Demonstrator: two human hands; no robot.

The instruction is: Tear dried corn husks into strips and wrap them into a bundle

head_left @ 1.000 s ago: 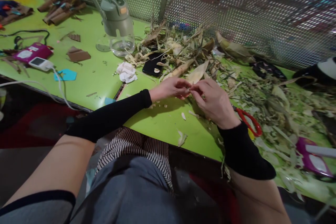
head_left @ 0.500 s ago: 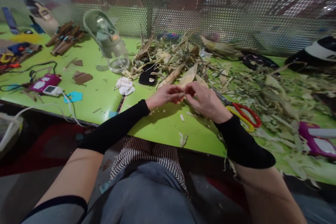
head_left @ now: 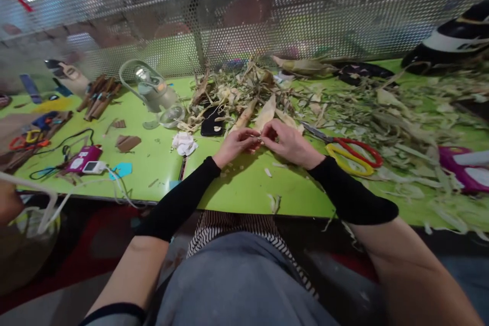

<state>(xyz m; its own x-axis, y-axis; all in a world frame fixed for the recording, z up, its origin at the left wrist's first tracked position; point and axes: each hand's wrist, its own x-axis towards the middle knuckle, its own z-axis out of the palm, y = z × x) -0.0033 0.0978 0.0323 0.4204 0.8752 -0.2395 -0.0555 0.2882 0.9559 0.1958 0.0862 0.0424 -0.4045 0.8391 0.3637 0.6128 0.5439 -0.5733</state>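
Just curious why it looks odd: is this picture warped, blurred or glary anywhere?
Head view: the wide lens bows the green table and mesh screen; left hand and right hand look sharp; the edges smear; lights glint on the mesh.

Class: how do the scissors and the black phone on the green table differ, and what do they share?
The scissors have red and yellow handles; the phone is black. The scissors lie right of the right hand; the phone lies beyond the left hand, husk strips across it. Both lie flat on the table, untouched.
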